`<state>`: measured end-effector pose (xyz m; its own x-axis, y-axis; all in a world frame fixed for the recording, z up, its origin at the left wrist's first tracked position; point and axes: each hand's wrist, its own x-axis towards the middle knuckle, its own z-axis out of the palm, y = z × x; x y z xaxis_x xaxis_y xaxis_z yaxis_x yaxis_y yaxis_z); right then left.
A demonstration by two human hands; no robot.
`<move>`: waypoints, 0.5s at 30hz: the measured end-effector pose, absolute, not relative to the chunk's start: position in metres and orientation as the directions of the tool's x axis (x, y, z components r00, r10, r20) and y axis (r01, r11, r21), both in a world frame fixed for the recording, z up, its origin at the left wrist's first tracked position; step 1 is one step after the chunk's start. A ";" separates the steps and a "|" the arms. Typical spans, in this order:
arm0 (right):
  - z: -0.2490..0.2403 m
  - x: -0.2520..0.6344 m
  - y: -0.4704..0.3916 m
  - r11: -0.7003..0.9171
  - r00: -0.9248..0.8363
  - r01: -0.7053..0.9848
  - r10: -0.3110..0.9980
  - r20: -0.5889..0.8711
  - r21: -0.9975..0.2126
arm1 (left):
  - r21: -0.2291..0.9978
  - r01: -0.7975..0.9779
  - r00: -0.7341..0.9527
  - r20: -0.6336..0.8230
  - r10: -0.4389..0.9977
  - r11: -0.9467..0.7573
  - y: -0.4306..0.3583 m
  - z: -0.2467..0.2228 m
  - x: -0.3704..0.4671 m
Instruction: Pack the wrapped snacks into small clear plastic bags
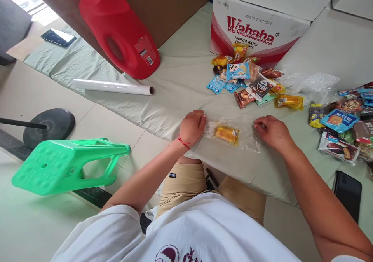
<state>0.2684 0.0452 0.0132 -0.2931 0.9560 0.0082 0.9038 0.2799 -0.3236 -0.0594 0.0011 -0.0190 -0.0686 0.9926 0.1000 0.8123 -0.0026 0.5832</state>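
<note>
A clear plastic bag lies flat near the front edge of the cloth-covered table, with a yellow-wrapped snack inside or under its film. At the bag's left end, my left hand is closed, its fingers pinching the plastic. My right hand is by the bag's upper right corner, fingers curled together; the plastic seems to be between thumb and fingertips. Beyond my hands sits a pile of small wrapped snacks, with another yellow snack at its right end.
A white Wahaha carton stands behind the pile. Crumpled clear bags and more snacks are at right, above a black phone. To the left are a white roll, a red jug and a green stool.
</note>
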 end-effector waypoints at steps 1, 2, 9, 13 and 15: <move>0.018 0.265 0.046 0.344 -0.337 0.895 0.939 0.075 -0.286 | 0.584 0.811 -0.067 0.123 0.990 -0.018 0.002 -0.021 -0.059; 0.024 0.260 0.048 0.423 -0.402 0.865 0.906 0.133 -0.271 | 0.589 0.808 -0.067 0.142 0.988 -0.030 0.003 -0.023 -0.059; 0.034 0.196 0.073 0.727 -0.767 0.479 0.619 0.168 -0.492 | 0.639 0.770 -0.150 0.196 0.969 -0.010 0.003 -0.028 -0.055; 0.017 0.162 0.080 0.671 -0.765 0.451 0.630 0.132 -0.589 | 0.688 0.725 -0.236 0.293 0.926 -0.033 0.009 -0.029 -0.053; 0.008 0.150 0.079 0.627 -0.712 0.509 0.692 0.120 -0.590 | 0.690 0.723 -0.300 0.358 0.884 -0.035 0.012 -0.028 -0.054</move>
